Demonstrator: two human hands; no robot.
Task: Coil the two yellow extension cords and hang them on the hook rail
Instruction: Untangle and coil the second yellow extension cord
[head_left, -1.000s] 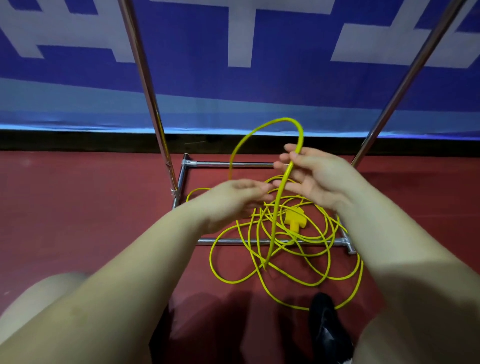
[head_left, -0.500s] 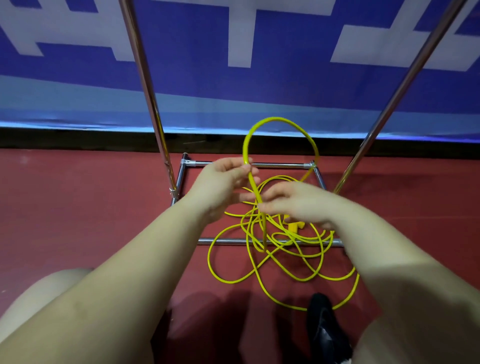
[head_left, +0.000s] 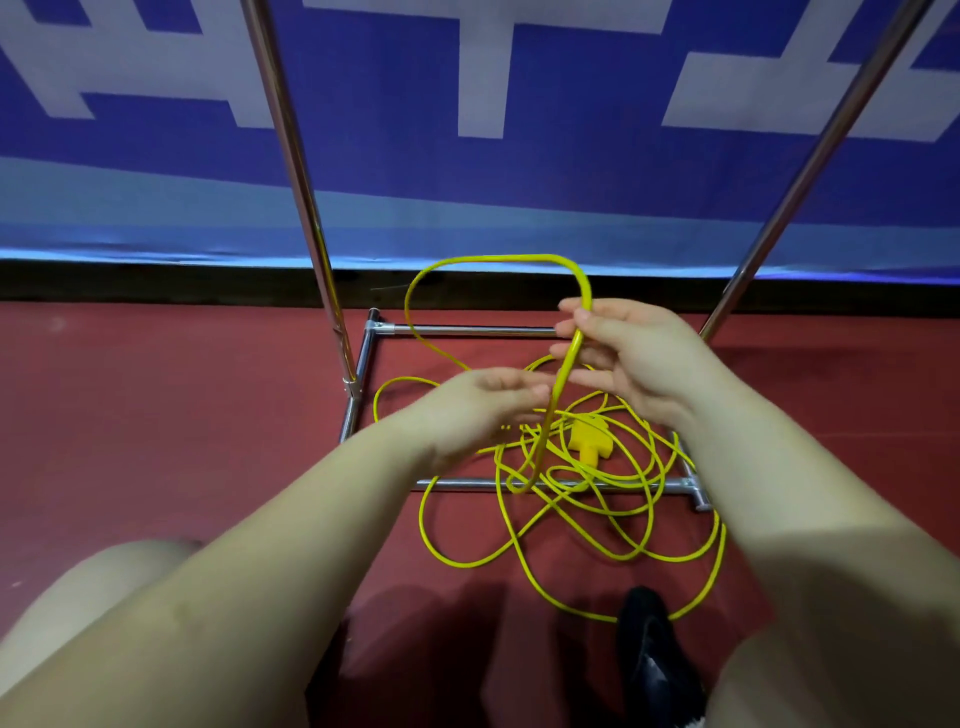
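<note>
A blue and white banner (head_left: 467, 156) hung behind; a black shoe (head_left: 654, 660) stood on the red floor (head_left: 156, 441).

Two hands (head_left: 483, 410), one yellow plug (head_left: 589, 441), two slanted metal poles (head_left: 296, 171).

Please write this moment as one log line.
step: coiling | right hand: holds yellow cord loop | left hand: on cord | hung: none
</note>
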